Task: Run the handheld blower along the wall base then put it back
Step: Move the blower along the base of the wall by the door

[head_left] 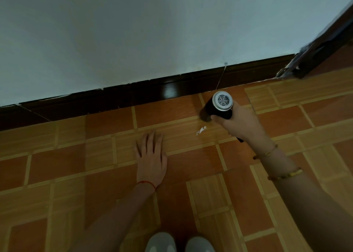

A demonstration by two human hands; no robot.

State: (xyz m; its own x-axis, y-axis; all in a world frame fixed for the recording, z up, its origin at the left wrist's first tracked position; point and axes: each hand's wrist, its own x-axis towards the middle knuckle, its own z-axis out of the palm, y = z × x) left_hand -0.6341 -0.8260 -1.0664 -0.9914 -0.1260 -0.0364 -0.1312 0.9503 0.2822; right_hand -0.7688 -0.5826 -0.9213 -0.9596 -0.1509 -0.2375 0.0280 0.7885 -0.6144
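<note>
My right hand (241, 122) grips a black handheld blower (219, 106) whose silver grilled rear end faces me and whose nozzle points down and left at the floor. The nozzle hovers just in front of the dark glossy skirting board (172, 88) at the foot of the white wall (133, 31). A small white scrap of paper (201, 131) lies on the floor just below the nozzle. My left hand (151, 156) rests flat on the tiles, fingers spread, holding nothing.
The floor (76, 156) is orange and tan patterned tile. A dark wooden door frame (313, 60) stands at the upper right, where the skirting ends. A thin cord or crack runs up the wall above the blower. My two grey shoes (179, 242) show at the bottom edge.
</note>
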